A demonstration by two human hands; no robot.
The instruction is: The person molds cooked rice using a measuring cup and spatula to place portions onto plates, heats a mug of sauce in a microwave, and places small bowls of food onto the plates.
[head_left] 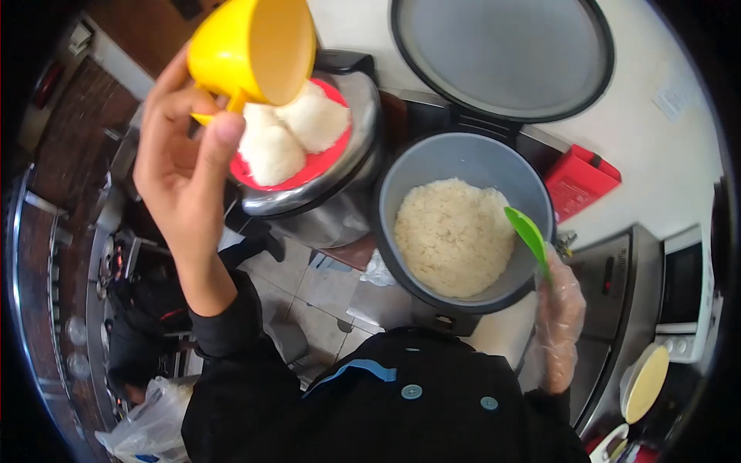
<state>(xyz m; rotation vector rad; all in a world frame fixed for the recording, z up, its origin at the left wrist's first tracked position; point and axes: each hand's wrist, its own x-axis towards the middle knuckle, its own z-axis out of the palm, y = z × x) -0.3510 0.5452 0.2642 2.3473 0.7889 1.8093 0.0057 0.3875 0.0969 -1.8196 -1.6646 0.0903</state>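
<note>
Here, right of the pot [463, 154], the right hand [559, 316] – nearer – has fingers around a green paddle [527, 231] slanting inward; upper left, the left hand [181, 185] grips a yellow cup [224, 50].

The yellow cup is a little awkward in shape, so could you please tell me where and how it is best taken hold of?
By its handle, I would say, from the person's left, pinched between thumb and fingers of the left hand. The handle juts from the wall, and the yellow cup tilts with its mouth towards the right, away from that hand.
</note>
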